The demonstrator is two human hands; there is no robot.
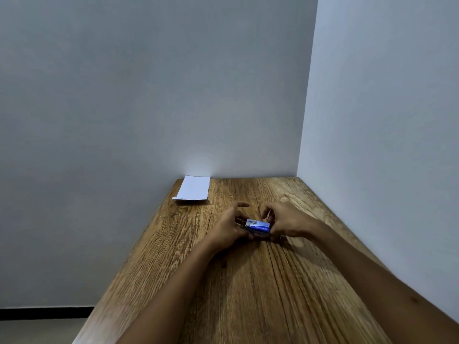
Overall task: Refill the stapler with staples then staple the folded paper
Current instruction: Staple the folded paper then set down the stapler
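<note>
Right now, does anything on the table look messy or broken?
Nothing looks broken or spilled. The folded paper lies flat at the far left corner of the wooden table, one near corner poking slightly past the edge. Both hands, left and right, hold the small blue staple box.

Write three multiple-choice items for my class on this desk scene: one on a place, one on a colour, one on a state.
1. Where does the folded white paper lie on the brown wooden table?
A. at the far left corner by the wall
B. under the hands
C. at the near right edge

2. What colour is the small cardboard staple box?
A. red
B. blue and white
C. green

3. How is the box held?
A. it lies untouched
B. by one hand alone
C. between the left hand and the right hand

Answers: 1 A, the paper touches the far wall; 2 B, its top shows blue print; 3 C, both hands flank it.
</note>
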